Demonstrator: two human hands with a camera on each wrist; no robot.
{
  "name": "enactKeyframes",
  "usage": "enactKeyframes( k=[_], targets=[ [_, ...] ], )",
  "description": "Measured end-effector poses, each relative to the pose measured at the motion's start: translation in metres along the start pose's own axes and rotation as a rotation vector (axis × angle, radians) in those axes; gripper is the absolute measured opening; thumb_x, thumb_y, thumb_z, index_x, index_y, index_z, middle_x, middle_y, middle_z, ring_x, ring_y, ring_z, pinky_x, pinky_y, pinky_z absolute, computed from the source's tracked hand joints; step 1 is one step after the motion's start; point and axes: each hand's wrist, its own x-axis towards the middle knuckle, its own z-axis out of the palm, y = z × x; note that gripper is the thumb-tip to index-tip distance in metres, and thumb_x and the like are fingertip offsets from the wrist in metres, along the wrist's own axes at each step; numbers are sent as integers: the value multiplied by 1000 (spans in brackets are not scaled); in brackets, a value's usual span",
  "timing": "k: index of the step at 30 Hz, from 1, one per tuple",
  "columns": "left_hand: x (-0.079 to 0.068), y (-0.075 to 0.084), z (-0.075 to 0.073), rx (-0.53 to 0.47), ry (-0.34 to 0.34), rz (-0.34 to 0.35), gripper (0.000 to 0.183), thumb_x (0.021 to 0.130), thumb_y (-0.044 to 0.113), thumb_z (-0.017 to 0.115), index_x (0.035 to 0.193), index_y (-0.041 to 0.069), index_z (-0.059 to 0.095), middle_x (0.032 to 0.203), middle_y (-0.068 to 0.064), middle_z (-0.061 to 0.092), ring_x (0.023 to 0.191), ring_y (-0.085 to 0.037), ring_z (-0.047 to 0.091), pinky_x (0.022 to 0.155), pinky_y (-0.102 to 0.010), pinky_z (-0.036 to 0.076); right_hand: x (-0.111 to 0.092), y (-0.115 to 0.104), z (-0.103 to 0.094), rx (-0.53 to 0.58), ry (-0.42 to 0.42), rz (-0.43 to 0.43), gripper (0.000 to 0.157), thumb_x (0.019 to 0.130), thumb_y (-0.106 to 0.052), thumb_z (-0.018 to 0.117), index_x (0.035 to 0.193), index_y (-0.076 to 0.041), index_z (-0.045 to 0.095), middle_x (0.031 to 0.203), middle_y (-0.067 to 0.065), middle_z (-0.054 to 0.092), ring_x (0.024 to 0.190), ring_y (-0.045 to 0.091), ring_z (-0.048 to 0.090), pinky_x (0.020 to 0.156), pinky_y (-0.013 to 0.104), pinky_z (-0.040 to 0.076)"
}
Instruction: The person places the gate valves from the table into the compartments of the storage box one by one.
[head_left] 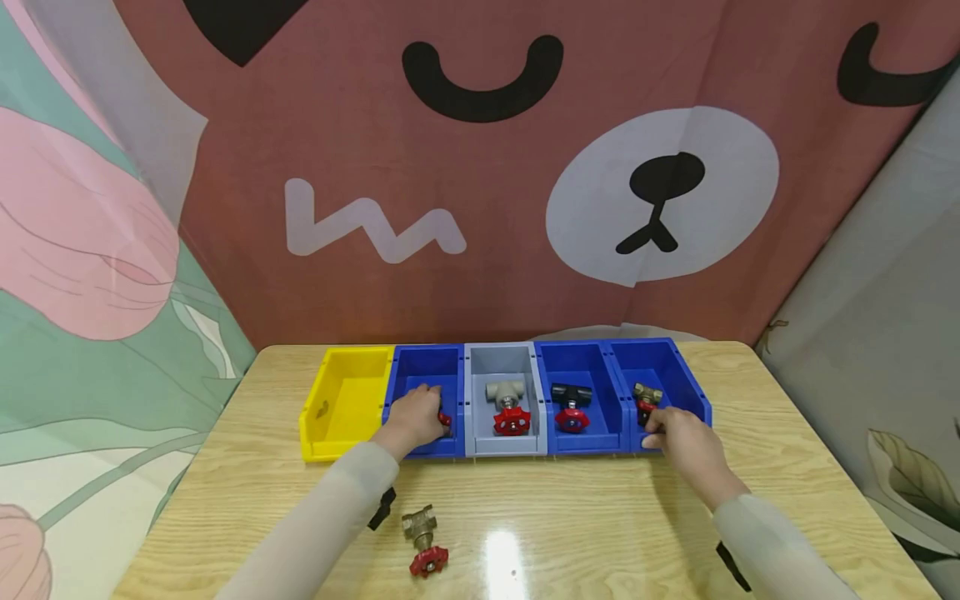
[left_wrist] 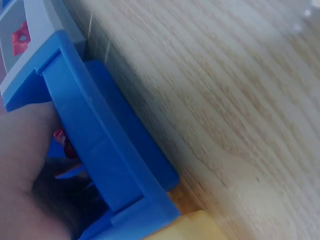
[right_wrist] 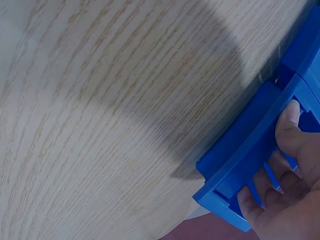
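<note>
My left hand [head_left: 417, 417] reaches into the blue bin [head_left: 427, 357] beside the yellow one. Its thumb and fingers are around a red-handled valve [head_left: 445, 420]; the valve's body is hidden. In the left wrist view, a bit of the red handle [left_wrist: 64, 142] shows between thumb and fingers. My right hand [head_left: 684, 446] is over the front of the rightmost blue bin [head_left: 652, 358]. Its fingers [right_wrist: 265, 187] reach inside, spread apart, with the thumb at the front wall. Right by these fingertips lies a brass valve [head_left: 647, 395] with a red handle, partly covered by the hand.
A yellow bin [head_left: 360, 392] ends the row at left. The grey bin [head_left: 504, 360] holds a pale valve [head_left: 510, 408]; another blue bin [head_left: 573, 358] holds a black one [head_left: 572, 407]. On the wooden table [head_left: 585, 533], nearer me, lies a brass gate valve [head_left: 423, 540].
</note>
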Motion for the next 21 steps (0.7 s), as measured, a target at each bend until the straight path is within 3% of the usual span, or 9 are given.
enactKeyframes(
  k=[10, 16, 21],
  targets=[
    [-10, -3, -4, -83, -32, 87, 60, 92, 22, 71, 141, -5, 48, 138, -24, 51, 128, -40, 48, 107, -49, 40, 0, 2, 1, -2, -1, 1, 15, 84, -17, 78, 83, -7, 66, 84, 7, 65, 77, 28, 62, 63, 46, 52],
    [-22, -3, -10, -74, 25, 166, 51, 95, 19, 68, 137, -4, 53, 134, -21, 55, 124, -37, 52, 104, -48, 43, 0, 3, 2, -7, 7, -8, 15, 83, -17, 78, 83, -6, 66, 84, 7, 65, 76, 27, 62, 63, 46, 52],
    [-34, -5, -15, -28, 115, 209, 43, 95, 19, 67, 132, 0, 58, 129, -15, 61, 119, -33, 57, 100, -47, 47, 1, 3, 2, -7, 12, -14, 16, 83, -18, 78, 83, -7, 66, 83, 6, 64, 75, 27, 62, 62, 45, 52]
  ],
)
